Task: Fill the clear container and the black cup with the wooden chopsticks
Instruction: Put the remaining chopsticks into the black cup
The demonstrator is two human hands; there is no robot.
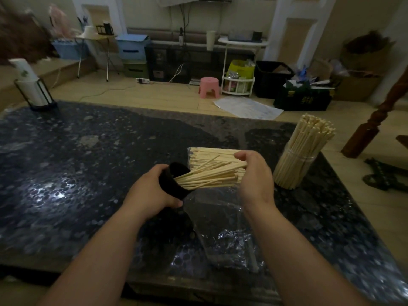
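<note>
Left hand [152,191] grips tilted black cup [171,181]; right hand [254,177] clasps chopstick bundle [209,176], tips inside cup; clear container [295,164] full, on table right

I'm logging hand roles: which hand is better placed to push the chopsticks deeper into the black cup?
Right. The right hand grips the chopsticks by their free ends, with their tips inside the tilted black cup, which the left hand holds.

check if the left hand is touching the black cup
Touching. Head view shows the left hand gripping the tilted black cup, fingers curled round its wall.
</note>
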